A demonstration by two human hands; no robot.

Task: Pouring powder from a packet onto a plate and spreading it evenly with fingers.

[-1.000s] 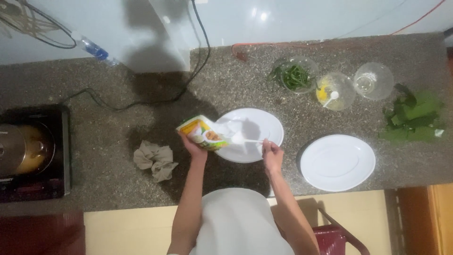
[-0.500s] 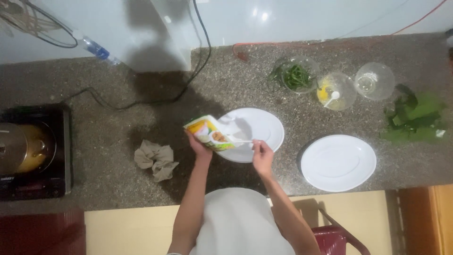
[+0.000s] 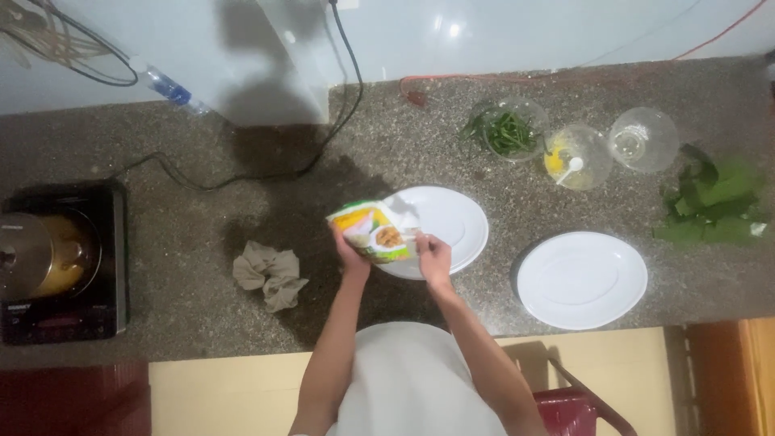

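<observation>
Since a second ago the right hand [image 3: 433, 252] has drawn in from the near rim of the plate to the pouch's side, and the white spoon it held out over the plate is now hidden at the pouch mouth; only a pale sliver shows by the fingers. The pouch itself has barely shifted.

The speckled grey stone worktop [image 3: 202, 234] carries everything. At its left end stands one black induction hob [image 3: 113, 266] with one lidded steel pot [image 3: 40, 254] on it. There are two white oval plates: the bare one [image 3: 581, 278] to the right, and the one [image 3: 452, 218] under the hands. Three clear glass bowls stand in a row behind: one with green beans [image 3: 504, 129], one with yellow liquid and a white spoon [image 3: 575, 157], one seemingly empty [image 3: 643, 139]. One pile of green leaves [image 3: 710, 206] lies at the far right, one crumpled beige cloth [image 3: 270, 274] to the left, and one black cable [image 3: 323, 153] trails across.

The left hand [image 3: 349, 246] grips the green and yellow plastic pouch [image 3: 373, 232], held tilted over the nearer plate's left rim. The right hand is pinched closed at the pouch's opening, touching it.
</observation>
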